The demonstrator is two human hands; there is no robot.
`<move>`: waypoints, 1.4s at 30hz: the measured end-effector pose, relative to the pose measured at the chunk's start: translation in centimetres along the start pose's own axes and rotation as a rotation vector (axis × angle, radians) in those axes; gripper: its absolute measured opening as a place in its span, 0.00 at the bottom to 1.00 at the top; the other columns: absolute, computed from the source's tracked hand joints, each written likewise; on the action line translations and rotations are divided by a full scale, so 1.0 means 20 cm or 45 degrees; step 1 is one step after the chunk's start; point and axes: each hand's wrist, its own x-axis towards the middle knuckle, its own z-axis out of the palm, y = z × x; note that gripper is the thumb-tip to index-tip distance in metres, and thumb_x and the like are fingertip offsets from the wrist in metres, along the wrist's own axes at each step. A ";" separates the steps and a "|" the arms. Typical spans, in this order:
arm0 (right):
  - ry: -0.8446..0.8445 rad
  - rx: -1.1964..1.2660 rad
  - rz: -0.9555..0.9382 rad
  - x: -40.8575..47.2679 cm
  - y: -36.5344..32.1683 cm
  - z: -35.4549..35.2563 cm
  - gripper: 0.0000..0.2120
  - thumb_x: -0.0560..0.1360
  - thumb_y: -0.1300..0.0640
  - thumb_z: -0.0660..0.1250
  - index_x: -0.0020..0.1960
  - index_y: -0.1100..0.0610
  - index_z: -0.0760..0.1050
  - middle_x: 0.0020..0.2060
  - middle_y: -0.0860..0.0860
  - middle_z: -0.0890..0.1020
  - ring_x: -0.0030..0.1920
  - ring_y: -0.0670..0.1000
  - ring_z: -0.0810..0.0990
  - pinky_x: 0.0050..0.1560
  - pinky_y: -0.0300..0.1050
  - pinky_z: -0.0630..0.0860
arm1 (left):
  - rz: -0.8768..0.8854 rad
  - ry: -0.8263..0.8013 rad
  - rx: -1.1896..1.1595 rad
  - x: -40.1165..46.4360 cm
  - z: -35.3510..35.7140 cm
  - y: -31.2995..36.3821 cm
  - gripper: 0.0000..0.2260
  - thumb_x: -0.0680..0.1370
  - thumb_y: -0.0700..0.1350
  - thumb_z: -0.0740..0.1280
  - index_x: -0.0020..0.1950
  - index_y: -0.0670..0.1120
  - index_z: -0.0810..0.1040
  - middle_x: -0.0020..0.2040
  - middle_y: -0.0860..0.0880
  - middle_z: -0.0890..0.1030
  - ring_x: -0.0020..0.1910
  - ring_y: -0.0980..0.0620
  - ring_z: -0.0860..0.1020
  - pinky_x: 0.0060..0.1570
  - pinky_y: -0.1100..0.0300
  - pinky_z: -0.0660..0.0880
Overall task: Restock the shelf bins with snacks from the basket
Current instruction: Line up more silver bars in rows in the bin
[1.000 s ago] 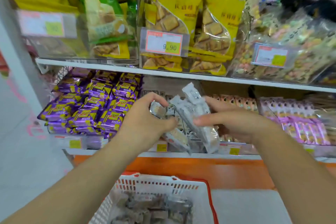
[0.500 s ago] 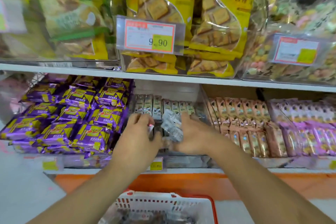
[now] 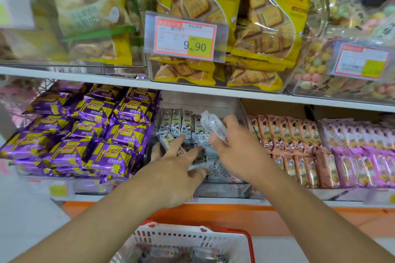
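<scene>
Small grey snack packs [image 3: 181, 124] stand in a row at the back of a clear bin [image 3: 222, 191] in the middle of the lower shelf, with more lying loose in front. My left hand [image 3: 175, 168] lies over the loose packs with fingers spread and fairly straight, touching them. My right hand [image 3: 237, 151] reaches in beside it and pinches one grey pack [image 3: 213, 125], which sticks up above the fingers. Below, the white basket [image 3: 192, 238] with a red rim holds more grey packs.
Purple and yellow packs [image 3: 89, 130] fill the bin on the left; pink packs [image 3: 299, 145] and lilac packs [image 3: 363, 151] fill bins on the right. The upper shelf carries yellow biscuit bags [image 3: 213, 6] behind a 9.90 price tag [image 3: 184, 37].
Both hands have gone from holding packs in front of the shelf into the middle bin. The left hand has spread flat over the packs; the right hand still pinches one. The view moved closer.
</scene>
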 end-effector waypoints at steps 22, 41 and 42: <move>0.186 0.227 -0.276 -0.03 0.02 -0.04 0.23 0.76 0.70 0.69 0.59 0.45 0.79 0.56 0.39 0.76 0.60 0.39 0.74 0.56 0.25 0.66 | 0.021 0.465 -1.782 0.04 -0.11 0.14 0.09 0.80 0.41 0.70 0.60 0.46 0.80 0.52 0.41 0.86 0.47 0.41 0.87 0.48 0.46 0.84; 0.230 0.128 0.356 0.45 -0.02 0.13 0.12 0.78 0.46 0.69 0.53 0.53 0.73 0.44 0.53 0.82 0.47 0.57 0.82 0.40 0.45 0.73 | 0.201 0.670 -0.259 0.09 0.02 0.05 0.18 0.78 0.44 0.65 0.68 0.51 0.70 0.64 0.53 0.74 0.64 0.52 0.73 0.62 0.63 0.71; 0.186 0.024 0.341 0.52 -0.02 0.15 0.12 0.79 0.46 0.67 0.53 0.54 0.73 0.44 0.54 0.81 0.48 0.59 0.81 0.41 0.45 0.72 | 0.186 0.647 -0.142 0.09 0.03 0.03 0.19 0.78 0.46 0.64 0.69 0.50 0.70 0.65 0.51 0.73 0.66 0.50 0.71 0.67 0.57 0.70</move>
